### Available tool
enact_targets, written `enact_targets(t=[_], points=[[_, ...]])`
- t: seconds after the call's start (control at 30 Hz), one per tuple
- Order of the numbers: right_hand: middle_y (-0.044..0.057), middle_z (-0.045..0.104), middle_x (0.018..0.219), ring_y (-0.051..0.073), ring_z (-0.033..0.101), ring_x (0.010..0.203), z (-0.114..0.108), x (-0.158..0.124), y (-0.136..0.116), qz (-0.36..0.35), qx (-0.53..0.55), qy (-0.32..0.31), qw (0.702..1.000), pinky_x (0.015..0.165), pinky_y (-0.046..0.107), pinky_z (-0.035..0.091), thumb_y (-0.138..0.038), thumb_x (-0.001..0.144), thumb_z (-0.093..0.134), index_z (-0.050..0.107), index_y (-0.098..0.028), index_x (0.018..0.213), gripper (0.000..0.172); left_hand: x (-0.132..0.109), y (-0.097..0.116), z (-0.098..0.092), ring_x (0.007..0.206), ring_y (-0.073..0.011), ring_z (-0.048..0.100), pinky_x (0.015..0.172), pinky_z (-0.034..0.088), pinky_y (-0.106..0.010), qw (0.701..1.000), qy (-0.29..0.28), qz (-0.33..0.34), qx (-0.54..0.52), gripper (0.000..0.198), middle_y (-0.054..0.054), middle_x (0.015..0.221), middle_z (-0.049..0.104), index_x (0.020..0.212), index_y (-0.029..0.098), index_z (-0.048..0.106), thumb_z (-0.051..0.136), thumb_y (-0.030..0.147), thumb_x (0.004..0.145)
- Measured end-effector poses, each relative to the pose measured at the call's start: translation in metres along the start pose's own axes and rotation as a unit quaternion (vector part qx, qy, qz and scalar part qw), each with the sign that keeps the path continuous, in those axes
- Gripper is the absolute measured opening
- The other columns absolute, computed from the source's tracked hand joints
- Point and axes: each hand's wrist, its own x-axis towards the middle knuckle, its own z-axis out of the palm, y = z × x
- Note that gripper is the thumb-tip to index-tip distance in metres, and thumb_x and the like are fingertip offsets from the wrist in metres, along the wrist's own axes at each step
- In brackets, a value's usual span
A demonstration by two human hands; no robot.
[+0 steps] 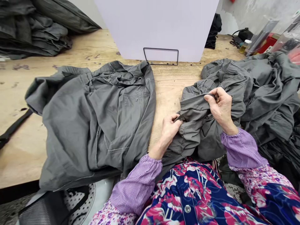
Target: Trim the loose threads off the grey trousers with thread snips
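A grey garment [201, 125] lies bunched at the table's front edge, over my lap. My left hand [169, 129] is closed, pinching a small strap or tab of that garment beside a grey button [181, 131]. My right hand [220, 107] is closed on a folded edge of the same garment, lifting it slightly. Both sleeves are purple striped cuffs over a floral top. A second grey garment [98, 118] lies spread flat on the table to the left, untouched.
A heap of grey garments [264, 90] fills the right side. Folded dark garments [30, 31] are stacked at the back left. A white board [159, 28] on a wire stand rises at the back centre. The wooden table [168, 84] shows between the garments. A black strap [14, 128] lies far left.
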Motion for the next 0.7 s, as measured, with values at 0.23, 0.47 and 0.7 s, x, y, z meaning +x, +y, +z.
enact_targets(t=[0.23,0.47,0.7], points=[[-0.004,0.041,0.056,0.009,0.036,0.05,0.046,-0.006,0.036,0.058,-0.06,-0.053,0.995,0.053,0.023,0.028,-0.031,0.077,0.055,0.044,-0.02,0.064,0.02,-0.011,0.029,0.003,0.06,-0.0075,0.053,0.063,0.041,-0.019,0.95,-0.079,-0.031,-0.3,0.013,0.004,0.065,0.061,0.067,0.016,0.06,0.059,0.009,0.056],[0.003,0.054,0.071,0.014,0.048,0.064,0.049,-0.03,0.036,0.037,-0.093,-0.144,0.985,0.06,0.024,0.035,-0.026,0.077,0.056,0.057,-0.017,0.072,0.011,-0.014,0.032,0.01,0.065,-0.0076,0.054,0.065,0.043,-0.018,0.949,-0.084,-0.03,-0.301,0.015,0.002,0.07,0.063,0.071,0.015,0.06,0.061,0.008,0.057],[0.003,0.055,0.076,0.013,0.05,0.064,0.005,-0.029,-0.019,-0.111,0.019,-0.152,0.982,0.057,0.025,0.04,-0.021,0.079,0.058,0.062,-0.019,0.092,0.014,-0.021,0.034,0.019,0.063,-0.0066,0.053,0.063,0.042,-0.018,0.968,-0.064,-0.017,-0.242,0.012,0.002,0.068,0.062,0.07,0.014,0.059,0.063,0.01,0.059]])
